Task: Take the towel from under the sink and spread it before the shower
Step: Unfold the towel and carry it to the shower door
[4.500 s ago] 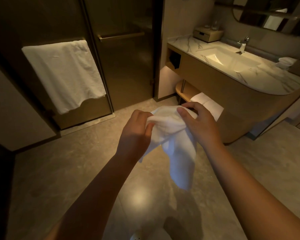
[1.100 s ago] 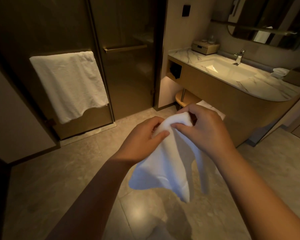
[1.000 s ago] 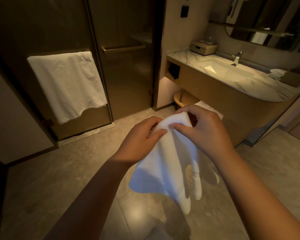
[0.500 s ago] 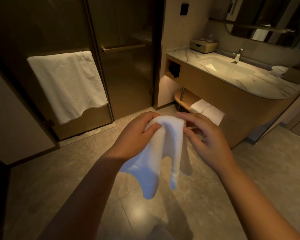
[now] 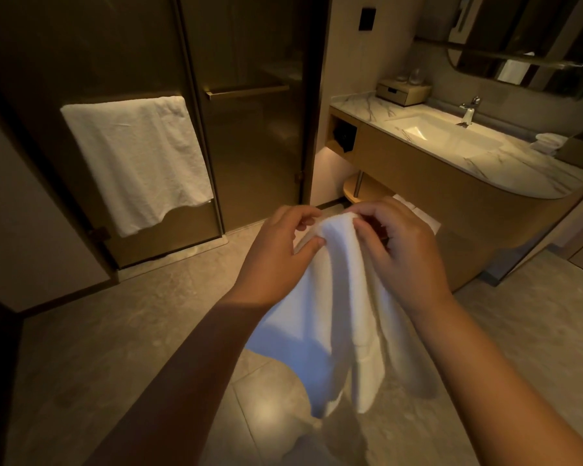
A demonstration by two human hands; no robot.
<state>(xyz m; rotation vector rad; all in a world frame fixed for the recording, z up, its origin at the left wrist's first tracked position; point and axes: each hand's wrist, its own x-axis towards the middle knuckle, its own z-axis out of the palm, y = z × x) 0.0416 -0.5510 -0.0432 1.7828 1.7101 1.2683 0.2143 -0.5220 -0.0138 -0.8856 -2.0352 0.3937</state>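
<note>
A white towel (image 5: 337,314) hangs in loose folds in front of me, above the tiled floor. My left hand (image 5: 276,257) pinches its top edge between thumb and fingers. My right hand (image 5: 401,250) grips the same top edge just to the right, the two hands close together. The dark glass shower door (image 5: 253,129) stands ahead, closed, with a raised sill along its foot. The sink (image 5: 441,132) is set in a marble-topped vanity at the right, and the wooden shelf (image 5: 364,190) under it shows behind my right hand.
Another white towel (image 5: 138,159) hangs on a rail on the left glass panel. Folded white towels (image 5: 421,215) lie on the shelf under the vanity. A small box (image 5: 401,90) and a faucet (image 5: 468,111) sit on the countertop. Grey floor tiles (image 5: 132,331) stretch before the shower.
My hands have shifted their hold along the towel's top edge and drawn closer together. The towel has dropped open into longer hanging folds.
</note>
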